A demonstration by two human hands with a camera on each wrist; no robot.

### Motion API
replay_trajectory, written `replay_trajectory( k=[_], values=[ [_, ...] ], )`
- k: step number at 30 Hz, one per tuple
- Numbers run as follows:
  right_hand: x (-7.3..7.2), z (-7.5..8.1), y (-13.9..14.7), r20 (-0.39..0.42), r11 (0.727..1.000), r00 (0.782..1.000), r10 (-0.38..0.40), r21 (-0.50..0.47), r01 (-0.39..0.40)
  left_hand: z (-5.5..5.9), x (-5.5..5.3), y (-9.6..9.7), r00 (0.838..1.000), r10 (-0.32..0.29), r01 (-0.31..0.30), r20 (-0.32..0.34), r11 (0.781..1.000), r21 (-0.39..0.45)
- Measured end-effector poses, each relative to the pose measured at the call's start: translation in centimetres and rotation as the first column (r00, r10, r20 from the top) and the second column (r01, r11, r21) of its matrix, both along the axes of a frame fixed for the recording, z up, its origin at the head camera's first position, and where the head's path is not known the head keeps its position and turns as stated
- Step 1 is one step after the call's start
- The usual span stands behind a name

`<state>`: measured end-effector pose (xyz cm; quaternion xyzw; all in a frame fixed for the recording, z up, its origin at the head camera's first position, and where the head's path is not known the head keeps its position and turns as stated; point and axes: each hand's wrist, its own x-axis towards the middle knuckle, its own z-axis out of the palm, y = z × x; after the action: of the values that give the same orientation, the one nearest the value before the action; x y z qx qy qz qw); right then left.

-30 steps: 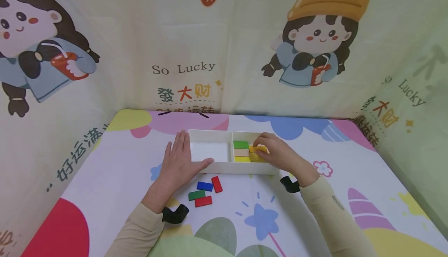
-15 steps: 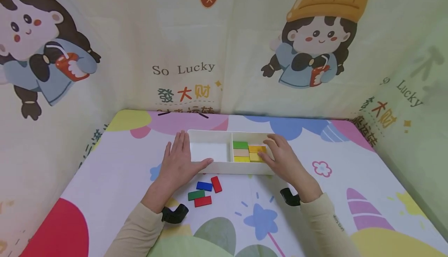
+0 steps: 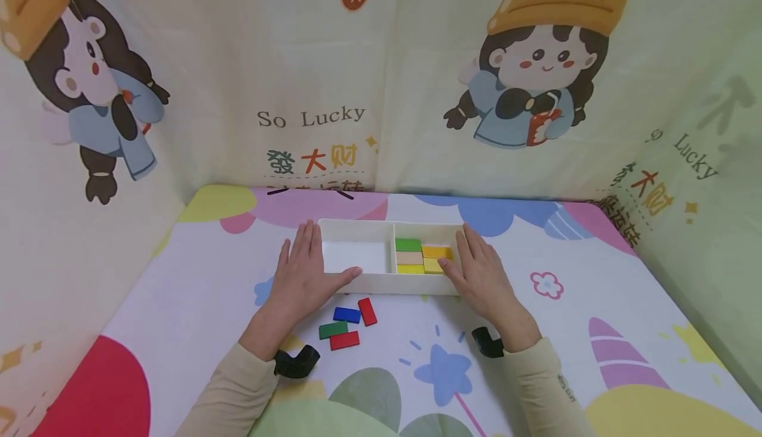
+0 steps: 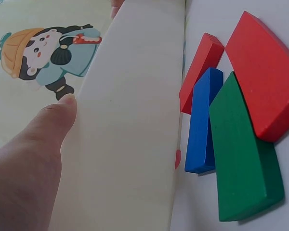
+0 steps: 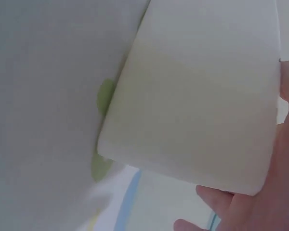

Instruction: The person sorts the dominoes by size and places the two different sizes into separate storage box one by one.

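A white two-compartment box (image 3: 381,284) lies across the table between my two hands. My left hand (image 3: 302,278) lies along its left end, fingers straight, with the thumb (image 4: 53,118) at the front rim. At the right end my right hand (image 3: 489,285) has its fingers extended along the outside and its thumb over the front rim. Inside the right compartment lie a green block (image 3: 408,245), a pale wooden block (image 3: 409,258), a yellow block (image 3: 410,269) and two more yellowish blocks (image 3: 436,252), partly overlapped by the right thumb. The left compartment shows its bare white floor.
In front of the box are loose blocks: a blue block (image 3: 347,315), a green block (image 3: 333,330), one red block (image 3: 344,340) and another red block (image 3: 367,312). A patterned cloth (image 3: 443,374) covers the table, and a printed curtain (image 3: 411,80) hangs behind.
My right hand has come away from the yellow blocks, moved right and straightened its fingers along the box's right end. The left hand has stayed at the left end.
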<state>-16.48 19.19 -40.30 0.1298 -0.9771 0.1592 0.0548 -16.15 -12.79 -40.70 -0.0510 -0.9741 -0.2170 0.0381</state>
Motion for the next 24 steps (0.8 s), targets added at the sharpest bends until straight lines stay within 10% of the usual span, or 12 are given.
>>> replay_trajectory(
  k=[15, 24],
  values=[
    [0.1, -0.6, 0.2, -0.019, 0.999, 0.999, -0.044, 0.007, 0.044, 0.3, 0.1, 0.3, 1.000, -0.015, 0.015, 0.006, 1.000, 0.024],
    [0.4, -0.7, -0.3, -0.010, 0.999, 0.999, -0.045, -0.009, 0.045, 2.6, 2.4, 0.7, 0.981, -0.157, 0.159, -0.111, 0.987, 0.010]
  ],
)
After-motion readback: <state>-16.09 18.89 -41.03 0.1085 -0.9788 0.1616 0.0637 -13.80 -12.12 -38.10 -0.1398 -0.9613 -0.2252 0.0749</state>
